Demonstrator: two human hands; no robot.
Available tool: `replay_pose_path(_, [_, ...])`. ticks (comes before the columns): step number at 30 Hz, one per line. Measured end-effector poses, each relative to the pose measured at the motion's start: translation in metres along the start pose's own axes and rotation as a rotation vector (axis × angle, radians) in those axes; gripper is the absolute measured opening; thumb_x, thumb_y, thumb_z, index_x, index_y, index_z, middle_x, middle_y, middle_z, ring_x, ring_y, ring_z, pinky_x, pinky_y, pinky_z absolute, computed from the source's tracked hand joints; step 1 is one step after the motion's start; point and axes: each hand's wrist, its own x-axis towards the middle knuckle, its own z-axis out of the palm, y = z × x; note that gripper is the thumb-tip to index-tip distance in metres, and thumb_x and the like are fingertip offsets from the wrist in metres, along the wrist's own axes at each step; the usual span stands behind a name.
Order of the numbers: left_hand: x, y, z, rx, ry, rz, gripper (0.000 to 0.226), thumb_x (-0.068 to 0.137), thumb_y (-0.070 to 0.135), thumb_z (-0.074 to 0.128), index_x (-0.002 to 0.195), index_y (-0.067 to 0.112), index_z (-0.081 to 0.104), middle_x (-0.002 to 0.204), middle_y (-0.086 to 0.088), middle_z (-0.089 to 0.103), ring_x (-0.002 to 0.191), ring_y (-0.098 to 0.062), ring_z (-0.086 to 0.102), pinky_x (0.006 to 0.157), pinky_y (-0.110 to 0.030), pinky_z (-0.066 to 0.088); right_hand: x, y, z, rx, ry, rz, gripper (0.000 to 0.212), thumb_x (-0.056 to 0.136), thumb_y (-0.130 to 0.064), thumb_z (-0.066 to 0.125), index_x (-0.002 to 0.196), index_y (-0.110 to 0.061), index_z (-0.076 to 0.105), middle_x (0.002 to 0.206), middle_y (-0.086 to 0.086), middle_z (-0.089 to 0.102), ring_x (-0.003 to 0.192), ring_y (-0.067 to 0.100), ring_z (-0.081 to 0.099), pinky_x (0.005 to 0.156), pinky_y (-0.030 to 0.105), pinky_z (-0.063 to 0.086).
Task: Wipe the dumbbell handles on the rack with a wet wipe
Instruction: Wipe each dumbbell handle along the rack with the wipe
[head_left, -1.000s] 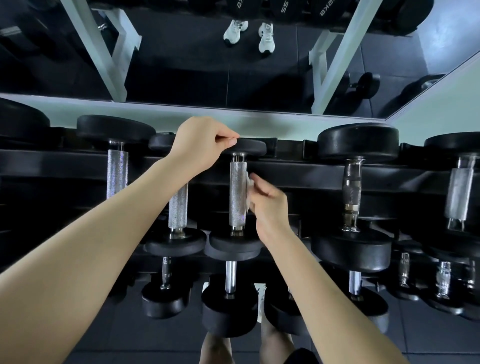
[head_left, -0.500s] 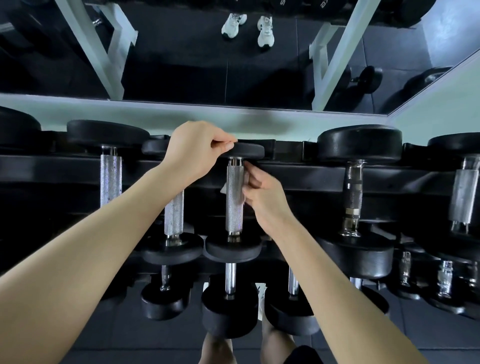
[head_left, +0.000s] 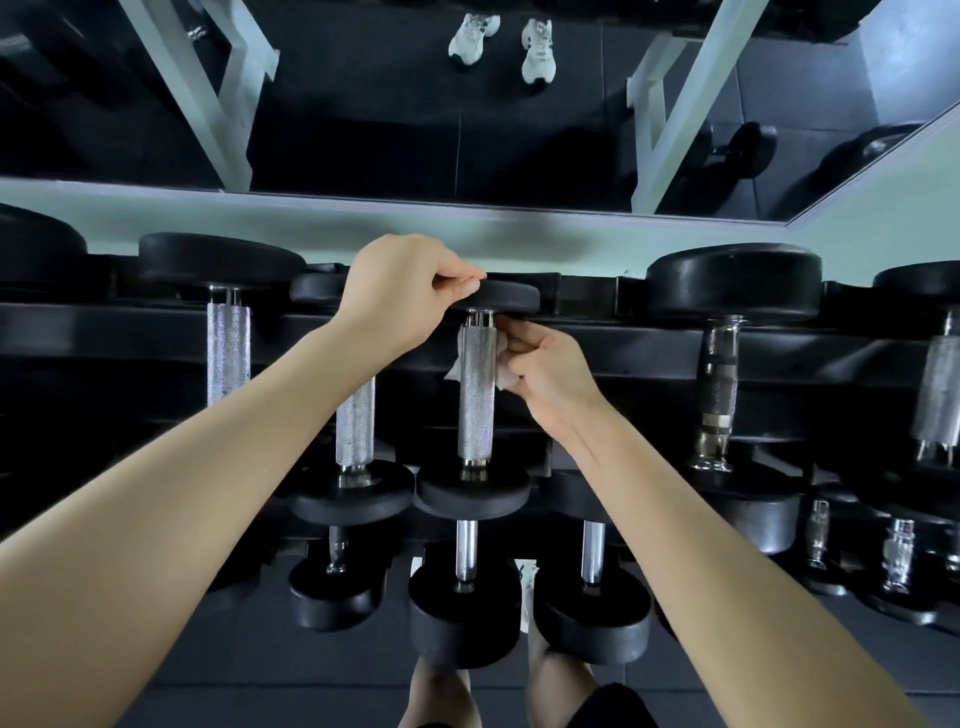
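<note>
A small dumbbell lies on the black rack (head_left: 613, 358) in the middle of the view, its knurled silver handle (head_left: 476, 405) running towards me. My left hand (head_left: 400, 291) grips the rim of its far black head (head_left: 506, 297). My right hand (head_left: 545, 371) pinches a crumpled white wet wipe (head_left: 503, 358) against the upper right side of that handle. A corner of the wipe shows on the handle's left side too. Most of the wipe is hidden by my fingers and the handle.
More dumbbells fill the rack on both sides, a large one (head_left: 727, 291) to the right and one (head_left: 228, 353) to the left. A lower row of dumbbells (head_left: 462, 597) sits nearer me. A mirror (head_left: 467, 130) runs behind the rack above a pale ledge.
My right hand has slid the wipe up the handle from its middle to near the far head. My left hand has stayed on the far head.
</note>
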Motion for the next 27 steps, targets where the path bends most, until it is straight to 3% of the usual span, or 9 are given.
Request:
replay_pose_path(4, [0.0,0.0,0.002,0.007,0.012,0.007,0.021,0.093,0.024,0.056,0.109,0.022,0.071,0.104,0.003,0.071,0.099,-0.014,0.06,0.069,-0.02,0.033,-0.011,0.01,-0.001,-0.089,0.028,-0.039,0.053,0.081,0.025,0.035,0.106,-0.011,0.064,0.075,-0.001,0.067,0.074,0.014,0.066,0.074,0.024,0.056])
replay_pose_path(8, [0.002,0.0,0.002,-0.006,0.011,0.012,0.021,0.093,0.023,0.057,0.108,0.021,0.071,0.106,0.004,0.071,0.101,-0.014,0.061,0.071,-0.019,0.034,-0.026,0.027,-0.008,-0.215,0.004,0.014,0.044,0.088,0.017,0.044,0.121,-0.008,0.06,0.085,0.003,0.073,0.079,0.011,0.071,0.077,0.023,0.057])
replay_pose_path(10, [0.002,-0.001,0.001,-0.004,0.011,0.018,0.021,0.093,0.024,0.057,0.108,0.022,0.072,0.106,0.004,0.071,0.1,-0.014,0.062,0.072,-0.02,0.037,-0.031,0.03,-0.011,-0.284,0.029,0.029,0.039,0.089,0.011,0.05,0.121,-0.009,0.061,0.089,-0.001,0.073,0.082,0.006,0.071,0.076,0.018,0.055])
replay_pose_path(13, [0.003,-0.001,-0.001,-0.006,-0.008,0.022,0.021,0.093,0.025,0.057,0.108,0.022,0.072,0.107,0.005,0.071,0.098,-0.013,0.061,0.07,-0.019,0.034,-0.04,0.033,-0.016,-0.303,0.089,0.023,0.038,0.088,0.009,0.054,0.115,-0.015,0.065,0.102,-0.002,0.072,0.097,0.009,0.068,0.086,0.023,0.054])
replay_pose_path(17, [0.004,-0.003,0.0,-0.015,-0.019,0.014,0.019,0.093,0.024,0.057,0.103,0.022,0.074,0.098,0.001,0.072,0.087,-0.015,0.06,0.072,-0.023,0.042,-0.042,0.025,-0.014,-0.174,0.204,-0.16,0.036,0.091,0.002,0.055,0.121,-0.017,0.062,0.104,-0.01,0.07,0.1,0.001,0.062,0.093,0.022,0.048])
replay_pose_path(19, [0.003,-0.003,-0.001,-0.017,-0.019,0.016,0.02,0.093,0.023,0.057,0.104,0.022,0.073,0.098,0.001,0.072,0.087,-0.015,0.06,0.072,-0.024,0.042,-0.044,0.022,-0.003,-0.409,0.155,-0.378,0.034,0.095,-0.008,0.053,0.127,-0.016,0.058,0.113,-0.017,0.066,0.1,-0.008,0.06,0.09,0.012,0.044])
replay_pose_path(21, [0.001,-0.003,-0.002,-0.024,-0.021,0.018,0.021,0.093,0.025,0.056,0.108,0.024,0.071,0.103,0.004,0.071,0.096,-0.014,0.061,0.07,-0.02,0.035,-0.041,0.03,0.006,-0.854,0.121,-0.63,0.034,0.095,-0.004,0.05,0.128,-0.008,0.057,0.132,-0.003,0.058,0.111,-0.001,0.057,0.091,0.011,0.041])
replay_pose_path(24, [0.0,-0.004,-0.006,-0.036,-0.054,0.019,0.022,0.093,0.027,0.056,0.109,0.025,0.071,0.104,0.004,0.071,0.101,-0.014,0.062,0.076,-0.023,0.042,-0.019,0.05,-0.004,-1.558,0.01,-0.987,0.055,0.078,0.012,0.063,0.131,0.002,0.051,0.143,0.017,0.043,0.137,0.03,0.032,0.112,0.044,0.03])
replay_pose_path(27, [-0.002,-0.004,-0.013,-0.002,-0.113,0.045,0.026,0.095,0.023,0.052,0.115,0.025,0.068,0.112,0.004,0.069,0.107,-0.014,0.059,0.086,-0.024,0.042,-0.006,0.033,-0.021,-1.781,-0.154,-1.088,0.055,0.08,0.01,0.048,0.134,0.0,0.047,0.144,0.015,0.043,0.137,0.031,0.032,0.111,0.047,0.028])
